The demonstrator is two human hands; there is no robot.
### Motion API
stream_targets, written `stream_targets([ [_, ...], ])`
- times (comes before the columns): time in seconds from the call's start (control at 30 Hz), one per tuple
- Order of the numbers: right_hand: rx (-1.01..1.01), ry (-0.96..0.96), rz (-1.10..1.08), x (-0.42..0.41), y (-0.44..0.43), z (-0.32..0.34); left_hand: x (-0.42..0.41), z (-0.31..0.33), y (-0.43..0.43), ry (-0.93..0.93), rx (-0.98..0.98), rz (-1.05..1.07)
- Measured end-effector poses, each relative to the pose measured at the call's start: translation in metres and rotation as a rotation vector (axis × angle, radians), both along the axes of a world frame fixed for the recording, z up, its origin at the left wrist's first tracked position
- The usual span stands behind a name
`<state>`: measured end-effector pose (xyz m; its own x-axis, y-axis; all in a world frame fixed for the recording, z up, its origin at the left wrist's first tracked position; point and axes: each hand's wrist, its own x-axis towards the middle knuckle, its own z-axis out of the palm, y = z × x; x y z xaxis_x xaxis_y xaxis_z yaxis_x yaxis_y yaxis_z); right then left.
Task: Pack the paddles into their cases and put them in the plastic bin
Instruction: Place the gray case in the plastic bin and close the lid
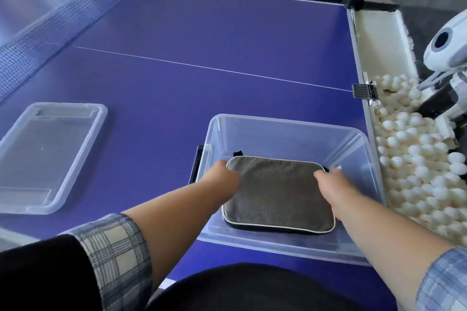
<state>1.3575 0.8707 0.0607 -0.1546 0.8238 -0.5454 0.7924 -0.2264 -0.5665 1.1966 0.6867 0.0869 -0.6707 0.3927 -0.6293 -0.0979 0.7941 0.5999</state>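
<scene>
Both hands (227,177) (328,184) grip the case (278,194) by its sides — best lowered flat into the bin (285,126) at lower right.

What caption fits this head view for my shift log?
Both hands, left hand and right hand, hold a grey paddle case inside the clear plastic bin; lid beside it.

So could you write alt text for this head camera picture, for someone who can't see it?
Two bare hands, left and right, hold a grey case by its sides inside a clear bin on a blue table. The bin's lid lies to the left; white balls are piled past the table's right edge.
</scene>
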Motion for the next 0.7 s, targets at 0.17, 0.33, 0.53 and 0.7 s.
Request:
stream_targets([
  [0.17, 0.322, 0.209, 0.290, -0.080, -0.072, 0.065, -0.027, 0.042, -0.060, 0.057, 0.334, -0.001],
  [0.33, 0.445, 0.473, 0.454, -0.175, -0.183, 0.102, -0.105, 0.044, -0.168, 0.096, 0.378, 0.102],
  [0.53, 0.106, 0.474, 0.457, -0.295, -0.320, 0.072, -0.233, 0.005, -0.338, 0.223, 0.222, 0.209],
  [0.7, -0.251, 0.269, 0.491, -0.358, -0.406, 0.024, -0.319, -0.023, -0.467, 0.316, -0.112, 0.238],
])
